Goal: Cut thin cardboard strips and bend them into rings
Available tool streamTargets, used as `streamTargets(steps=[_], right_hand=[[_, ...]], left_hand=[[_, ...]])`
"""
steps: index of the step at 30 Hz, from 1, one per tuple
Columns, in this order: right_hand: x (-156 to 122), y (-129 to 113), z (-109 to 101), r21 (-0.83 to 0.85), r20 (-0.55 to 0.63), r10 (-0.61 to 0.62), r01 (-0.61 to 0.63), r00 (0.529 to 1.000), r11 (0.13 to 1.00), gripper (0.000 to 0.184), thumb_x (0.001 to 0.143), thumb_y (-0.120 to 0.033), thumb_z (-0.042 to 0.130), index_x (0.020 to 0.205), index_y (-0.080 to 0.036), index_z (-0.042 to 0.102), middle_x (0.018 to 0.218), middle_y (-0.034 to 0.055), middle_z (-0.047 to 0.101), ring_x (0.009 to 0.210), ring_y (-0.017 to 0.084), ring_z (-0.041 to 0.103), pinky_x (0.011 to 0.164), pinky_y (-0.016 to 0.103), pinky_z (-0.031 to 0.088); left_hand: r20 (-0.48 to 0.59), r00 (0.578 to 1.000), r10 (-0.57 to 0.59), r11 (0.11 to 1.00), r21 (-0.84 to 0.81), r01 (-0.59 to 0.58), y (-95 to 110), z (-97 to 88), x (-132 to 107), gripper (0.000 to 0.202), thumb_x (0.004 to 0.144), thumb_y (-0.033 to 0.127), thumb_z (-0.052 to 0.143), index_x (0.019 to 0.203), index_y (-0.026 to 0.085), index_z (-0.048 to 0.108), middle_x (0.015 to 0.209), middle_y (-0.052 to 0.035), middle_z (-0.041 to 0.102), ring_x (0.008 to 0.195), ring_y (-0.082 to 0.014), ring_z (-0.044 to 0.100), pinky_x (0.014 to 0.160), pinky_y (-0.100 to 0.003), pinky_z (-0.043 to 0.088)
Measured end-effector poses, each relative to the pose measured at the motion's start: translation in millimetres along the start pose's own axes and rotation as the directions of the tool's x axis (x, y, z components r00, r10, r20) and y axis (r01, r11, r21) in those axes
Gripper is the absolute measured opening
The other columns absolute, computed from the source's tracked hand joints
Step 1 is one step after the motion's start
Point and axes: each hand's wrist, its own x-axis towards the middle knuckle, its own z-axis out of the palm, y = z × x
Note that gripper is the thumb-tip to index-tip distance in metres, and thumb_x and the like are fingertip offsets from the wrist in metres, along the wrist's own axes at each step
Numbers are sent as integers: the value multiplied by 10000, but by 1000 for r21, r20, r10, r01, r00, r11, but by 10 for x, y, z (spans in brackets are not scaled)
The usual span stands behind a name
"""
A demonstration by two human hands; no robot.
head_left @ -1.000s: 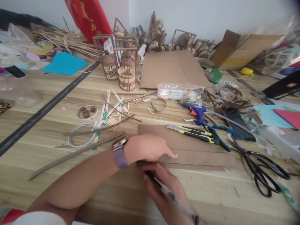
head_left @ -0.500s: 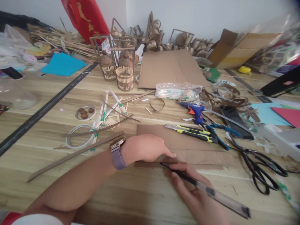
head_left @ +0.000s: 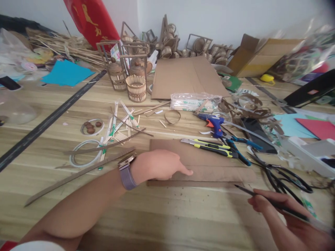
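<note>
Pressing down on the near left part of the cardboard sheet (head_left: 217, 173), the left hand (head_left: 159, 164) lies palm down. Its forearm comes in from the lower left across the wooden surface (head_left: 162, 219), and a watch (head_left: 126, 166) sits on the wrist. The fingers lie close together with the knuckles slightly humped, and 1 fingertip points right along the sheet. The hand closes around nothing and only bears on the board.

The sheet lies flat on the wood straight ahead, its near edge running left to right between the 2 hands.

Low at the right, the right hand (head_left: 285, 214) is turned thumb up, its far part blurred at the picture's edge. It pinches a thin black pen (head_left: 264, 198) between thumb and fingers. The pen slants up and to the left, and its tip ends just beside the sheet's near right corner; whether it touches the wood I cannot tell.

2 yellow-and-black utility knives (head_left: 209, 144) rest on the sheet's far edge, with a blue glue gun (head_left: 213, 122) beyond them. Black scissors (head_left: 285, 176) lie just right of the sheet. Left of the wrist lie a long cardboard strip (head_left: 78, 176) and a ring of tape (head_left: 83, 157).
</note>
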Motion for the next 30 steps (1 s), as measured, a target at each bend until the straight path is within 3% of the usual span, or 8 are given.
streamTargets(steps=[6, 13, 17, 19, 22, 25, 27, 30], right_hand=[[-61, -466, 217, 189, 244, -180, 135, 953, 973, 226, 884, -426, 583, 871, -254, 728, 825, 27, 777, 727, 201, 734, 546, 235, 543], [-181, -862, 467, 351, 223, -137, 52, 965, 935, 241, 885, -432, 574, 815, -248, 713, 763, 37, 728, 692, 196, 670, 522, 243, 521], [-123, -701, 378, 294, 251, -34, -43, 967, 955, 252, 870, -462, 583, 851, -244, 708, 809, 41, 742, 597, 175, 647, 384, 227, 432], [-41, -537, 267, 247, 290, -65, -9, 955, 969, 240, 839, -466, 617, 860, -247, 714, 812, 37, 759, 547, 171, 648, 387, 236, 456], [98, -327, 108, 202, 209, -85, 42, 974, 978, 231, 841, -467, 607, 866, -254, 692, 744, 26, 749, 641, 211, 714, 525, 265, 549], [263, -250, 60, 94, 99, -52, 43, 994, 995, 264, 886, -474, 550, 1010, -272, 668, 714, 7, 745, 646, 218, 722, 546, 284, 536], [419, -273, 107, -15, 60, -94, 95, 994, 995, 285, 908, -461, 513, 1078, -282, 655, 739, 9, 759, 623, 221, 713, 537, 298, 505], [724, -399, 263, -137, 158, -284, 305, 946, 942, 278, 888, -346, 488, 1071, -232, 663, 731, 54, 761, 647, 264, 714, 593, 339, 495]], left_hand=[[-3, 1000, -7, 1000, 1, 7, 2, -1, 4, 705, 906, 32, 488, 1470, 454, 451, 992, -35, 650, 759, -161, 620, 502, -244, 280], [-51, 999, -4, 1000, -4, 4, -2, 28, 2, 688, 884, 44, 512, 1442, 446, 496, 976, -34, 664, 719, -164, 621, 501, -243, 297], [-44, 999, -7, 1000, 1, 7, -8, 26, -1, 700, 885, 28, 489, 1438, 457, 496, 950, -31, 661, 705, -164, 620, 490, -250, 290], [-49, 999, -1, 1000, -2, 1, -14, 28, -2, 691, 889, 34, 496, 1433, 460, 503, 940, -30, 656, 704, -166, 623, 494, -250, 299], [-68, 998, 1, 1000, -24, -3, -7, 53, -6, 599, 927, 128, 552, 1431, 451, 512, 930, -33, 640, 727, -173, 630, 529, -238, 341], [-137, 990, -32, 999, -34, 28, 50, 104, -3, 481, 940, 275, 631, 1391, 428, 569, 958, -47, 617, 802, -203, 638, 603, -242, 409], [-230, 973, -33, 999, -1, 33, 119, 144, 11, 380, 926, 302, 663, 1299, 376, 654, 1000, -68, 597, 897, -243, 625, 651, -270, 454], [-331, 944, 0, 998, 55, 19, 236, 193, 48, 228, 917, 280, 676, 1139, 240, 703, 1034, -94, 590, 1004, -290, 584, 699, -323, 508]])
